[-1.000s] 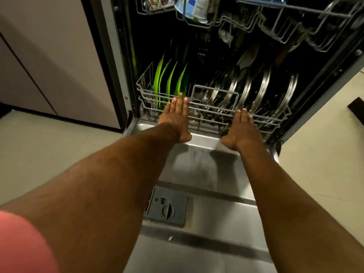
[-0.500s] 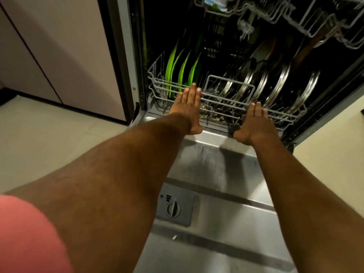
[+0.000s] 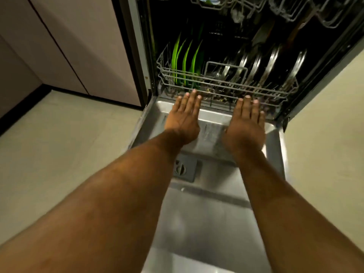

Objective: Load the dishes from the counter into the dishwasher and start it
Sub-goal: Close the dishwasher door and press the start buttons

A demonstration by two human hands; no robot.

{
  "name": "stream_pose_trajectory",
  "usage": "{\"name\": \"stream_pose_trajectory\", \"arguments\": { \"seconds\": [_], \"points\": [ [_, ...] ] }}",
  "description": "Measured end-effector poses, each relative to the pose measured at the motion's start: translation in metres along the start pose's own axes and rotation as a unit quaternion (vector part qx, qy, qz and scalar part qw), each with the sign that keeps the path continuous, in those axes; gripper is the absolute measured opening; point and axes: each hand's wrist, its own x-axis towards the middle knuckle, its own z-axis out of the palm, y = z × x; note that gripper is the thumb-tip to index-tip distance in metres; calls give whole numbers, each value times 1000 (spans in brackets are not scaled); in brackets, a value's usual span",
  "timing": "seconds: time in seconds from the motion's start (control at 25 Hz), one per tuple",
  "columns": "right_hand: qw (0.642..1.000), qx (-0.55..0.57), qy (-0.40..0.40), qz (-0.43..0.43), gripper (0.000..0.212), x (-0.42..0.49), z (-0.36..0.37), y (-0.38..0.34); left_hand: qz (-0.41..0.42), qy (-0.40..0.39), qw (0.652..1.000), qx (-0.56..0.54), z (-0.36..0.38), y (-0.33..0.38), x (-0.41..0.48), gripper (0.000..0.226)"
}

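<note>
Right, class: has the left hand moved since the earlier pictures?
Yes. The left hand has drawn back towards the person: its fingers overlapped the lower rack before; now it lies mostly over the open door.

Left hand (image 3: 184, 117) and right hand (image 3: 246, 123): both bare, nails (image 3: 194, 91) trimmed short and rounded. Left forearm (image 3: 118, 194) and right forearm (image 3: 273, 194): both bare along the whole visible length, up to the frame edge. Motion blur hides finer surface detail.

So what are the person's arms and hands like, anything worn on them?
Nothing worn that shows: the left hand and right hand are bare, with no gloves, rings, watch or bands. Both forearms are bare too, with no sleeve in view. The fingernails are cut short.
</note>
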Motion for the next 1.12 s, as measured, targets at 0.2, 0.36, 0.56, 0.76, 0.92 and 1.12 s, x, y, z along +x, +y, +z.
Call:
{"name": "stream_pose_trajectory", "arguments": {
  "seconds": [0.2, 0.36, 0.56, 0.76, 0.92, 1.12],
  "points": [
    [998, 41, -48, -12, 84, -104, -45, 3, -30, -40, 996, -78, -35, 40, -113, 79],
    [987, 21, -159, -17, 92, -187, -77, -2, -36, -107, 990, -82, -63, 66, -204, 77],
    [972, 19, -233, -13, 92, -281, -99, -23, -55, -204, 971, -113, -72, 66, -304, 75],
    [963, 37, -265, 18, 86, -360, -95, -31, -85, -272, 945, -161, -55, 51, -397, 73],
    [949, 48, -311, 29, 86, -411, -85, -33, -74, -299, 935, -178, -32, 51, -451, 71],
    [864, 300, -332, 231, 73, -441, -58, -33, -255, -235, 856, -384, 0, 71, -481, 65]
  ]
}}
